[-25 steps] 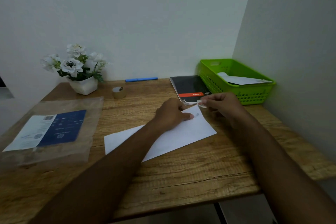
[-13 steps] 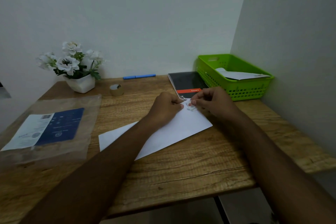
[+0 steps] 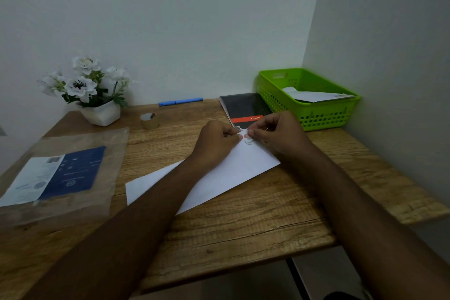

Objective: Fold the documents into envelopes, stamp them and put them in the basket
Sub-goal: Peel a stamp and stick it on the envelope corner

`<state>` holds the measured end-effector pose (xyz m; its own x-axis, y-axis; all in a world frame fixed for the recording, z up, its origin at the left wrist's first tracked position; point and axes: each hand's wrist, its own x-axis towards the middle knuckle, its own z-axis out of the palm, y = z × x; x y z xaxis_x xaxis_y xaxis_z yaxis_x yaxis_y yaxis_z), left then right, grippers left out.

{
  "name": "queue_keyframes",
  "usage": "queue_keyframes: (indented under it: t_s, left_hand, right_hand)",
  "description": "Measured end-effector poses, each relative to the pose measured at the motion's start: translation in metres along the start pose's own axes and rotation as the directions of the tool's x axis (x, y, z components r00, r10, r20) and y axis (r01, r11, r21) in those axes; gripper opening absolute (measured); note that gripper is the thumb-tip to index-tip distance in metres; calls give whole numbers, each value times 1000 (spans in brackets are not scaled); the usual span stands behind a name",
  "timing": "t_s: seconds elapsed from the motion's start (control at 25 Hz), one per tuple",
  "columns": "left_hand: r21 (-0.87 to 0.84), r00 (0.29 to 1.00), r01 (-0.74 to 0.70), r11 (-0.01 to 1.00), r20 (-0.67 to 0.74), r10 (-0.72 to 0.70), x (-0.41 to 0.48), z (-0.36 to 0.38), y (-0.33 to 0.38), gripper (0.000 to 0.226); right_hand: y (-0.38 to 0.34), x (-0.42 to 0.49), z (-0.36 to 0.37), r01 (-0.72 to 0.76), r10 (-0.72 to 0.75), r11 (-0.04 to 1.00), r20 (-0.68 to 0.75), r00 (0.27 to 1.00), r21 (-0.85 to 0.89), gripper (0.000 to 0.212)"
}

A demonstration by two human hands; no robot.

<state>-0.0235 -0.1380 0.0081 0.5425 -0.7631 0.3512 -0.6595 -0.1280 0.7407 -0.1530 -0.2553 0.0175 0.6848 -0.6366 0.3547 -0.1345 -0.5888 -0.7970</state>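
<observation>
Lettering on the notebook [image 3: 243, 105], white on orange, is unreadable; left hand [image 3: 216, 140] holds envelope [image 3: 243, 170], right hand [image 3: 280, 134] pinches stamp [image 3: 248, 140].

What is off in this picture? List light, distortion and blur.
Head view: dim, flat light with a greenish cast; same head view, the wide-angle lens leans the wall corner; the stamp at the corner of the white envelope is small and soft, its design unreadable.

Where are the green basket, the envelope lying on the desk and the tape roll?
green basket [image 3: 326, 117]: head view, on its perforated front wall.
envelope [image 3: 243, 168]: head view, on the bare paper between the two forearms.
tape roll [image 3: 149, 122]: head view, on its outer side.
</observation>
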Motion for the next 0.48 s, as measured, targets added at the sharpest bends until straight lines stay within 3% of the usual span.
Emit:
queue_keyframes:
  t_s: [0.32,0.48]
  left_hand:
    - [-3,1000,-3,1000,-25,2,-3,0,3,17]
    - [17,999,-14,1000,-39,14,-4,-3,5,17]
  right_hand:
    - [2,0,0,27,-27,1000,8,1000,13,3]
    - [0,2,1,39,-38,998,-16,999,41,14]
